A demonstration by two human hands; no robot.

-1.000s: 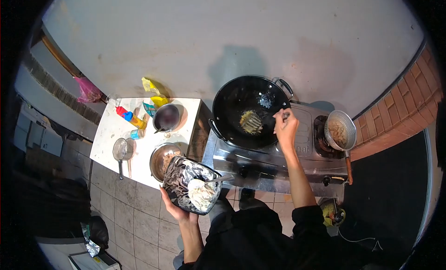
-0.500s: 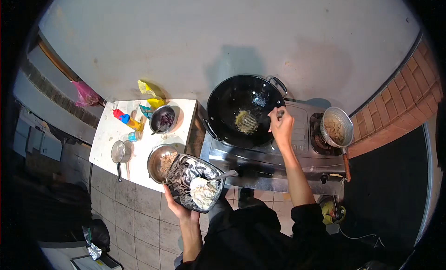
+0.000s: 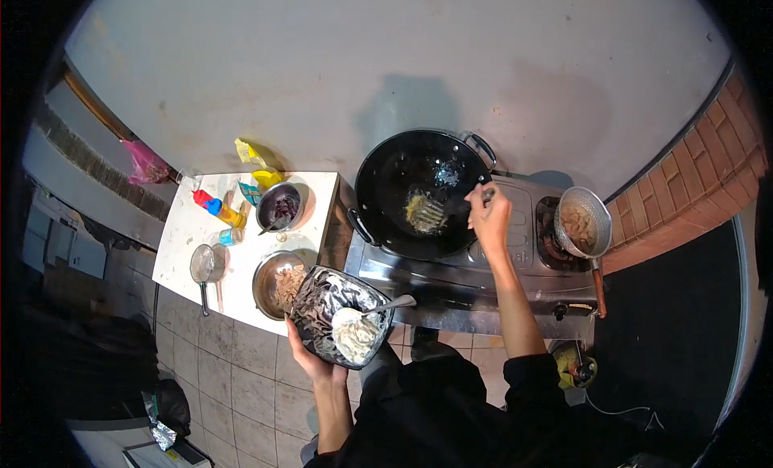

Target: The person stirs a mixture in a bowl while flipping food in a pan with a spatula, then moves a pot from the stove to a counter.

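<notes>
At centre frame, the black wok (image 3: 419,190) sat on the left burner of the steel stove (image 3: 475,271), a small yellowish patch of food (image 3: 424,211) lying near its middle. Right hand (image 3: 488,219) was at the wok's 3 o'clock rim, its grip pressed together around a utensil handle (image 3: 485,196) that pointed into the pan; the working end of the utensil was too small to make out. Left hand (image 3: 316,363) was at 7 o'clock from the wok, low in the frame, cupped under a foil-lined tray (image 3: 338,315) with the fingers curled up on its near edge. The tray was held off the desk, just beside the stove's front left corner. Dark strips filled most of the tray, with a pale heap of batter (image 3: 354,335) toward its near side. A spoon (image 3: 385,305) rested in that heap, its handle pointing to 3 o'clock.

At 9 o'clock from the wok stood the white desk (image 3: 193,235). On it: a steel bowl (image 3: 275,279) touching the tray's far edge, a second bowl (image 3: 279,206) with dark contents behind it, a small strainer (image 3: 205,267), a red-capped bottle (image 3: 216,209) and a yellow packet (image 3: 251,154).

At 3 o'clock from the wok, on the right burner, sat a small saucepan (image 3: 581,222) holding pale pieces, its handle pointing to 6 o'clock.
</notes>
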